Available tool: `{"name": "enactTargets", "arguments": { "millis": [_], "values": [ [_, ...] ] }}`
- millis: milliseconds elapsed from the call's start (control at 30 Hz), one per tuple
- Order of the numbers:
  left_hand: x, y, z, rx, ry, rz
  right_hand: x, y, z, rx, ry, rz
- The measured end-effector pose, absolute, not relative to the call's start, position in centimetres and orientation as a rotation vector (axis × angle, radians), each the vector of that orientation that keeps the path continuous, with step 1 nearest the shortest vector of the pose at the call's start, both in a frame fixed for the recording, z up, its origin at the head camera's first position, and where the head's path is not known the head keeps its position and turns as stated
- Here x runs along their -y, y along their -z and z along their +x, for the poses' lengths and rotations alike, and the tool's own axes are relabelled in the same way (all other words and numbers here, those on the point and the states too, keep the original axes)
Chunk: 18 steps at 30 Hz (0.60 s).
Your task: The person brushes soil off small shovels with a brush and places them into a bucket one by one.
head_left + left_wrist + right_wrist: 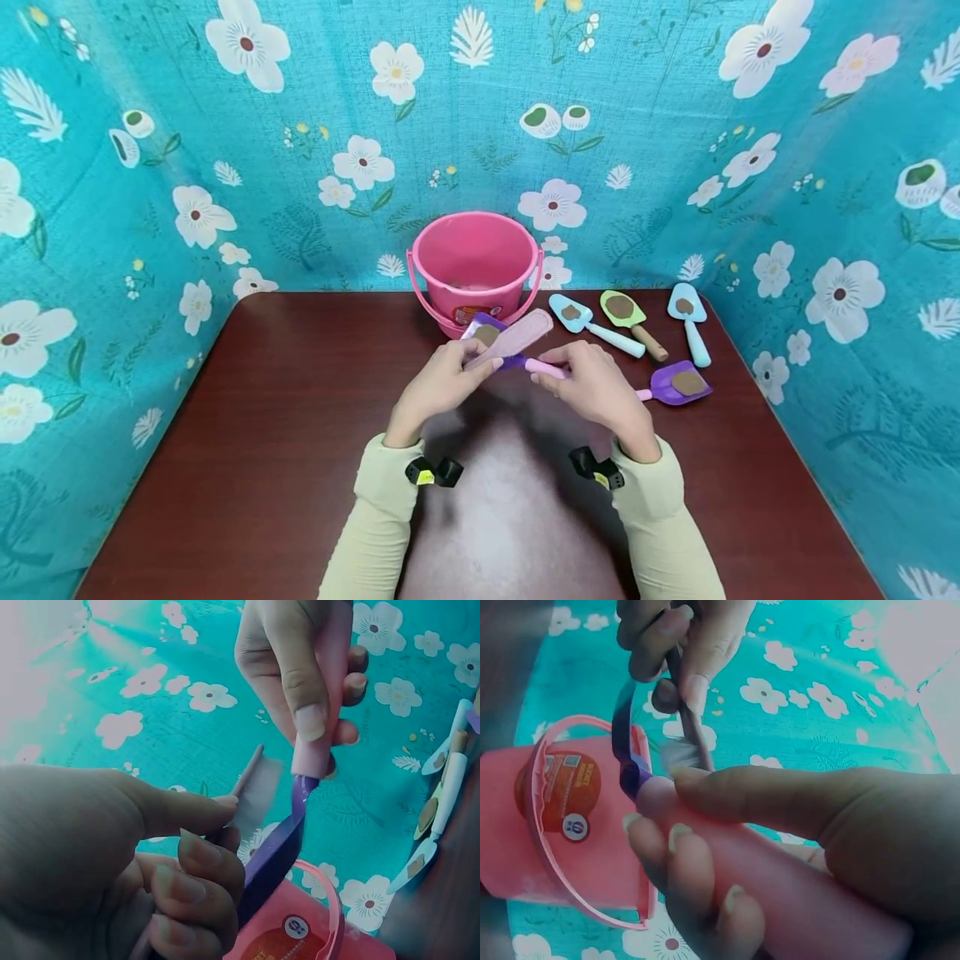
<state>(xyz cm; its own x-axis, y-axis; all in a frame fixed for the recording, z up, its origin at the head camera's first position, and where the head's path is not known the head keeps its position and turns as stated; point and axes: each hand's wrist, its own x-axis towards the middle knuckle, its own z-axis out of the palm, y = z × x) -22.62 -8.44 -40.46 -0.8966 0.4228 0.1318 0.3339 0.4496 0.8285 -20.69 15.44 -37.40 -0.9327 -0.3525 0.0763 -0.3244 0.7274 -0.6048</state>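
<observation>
In the head view my left hand pinches a flat pinkish brush between thumb and fingers. Pale bristles show along the brush's edge in the left wrist view. My right hand grips the pink handle of a small purple toy shovel. A brown patch lies on its blade. The brush crosses over the blade, which my left hand partly hides; I cannot tell whether the bristles touch it. Both tools are held up in front of the pink bucket.
To the right lie two light blue shovels, a green shovel with a wooden handle and another purple shovel, each with a brown patch. Behind the dark red table hangs a blue flowered cloth.
</observation>
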Motion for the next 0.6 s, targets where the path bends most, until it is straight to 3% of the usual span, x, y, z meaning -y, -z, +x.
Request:
{"name": "enactTargets", "arguments": {
  "millis": [600],
  "values": [
    [7.4, 40.9, -22.2, -2.640, -1.110, 0.652, -18.1, 37.1, -21.2, -2.769, 1.054, -0.496]
  ]
}}
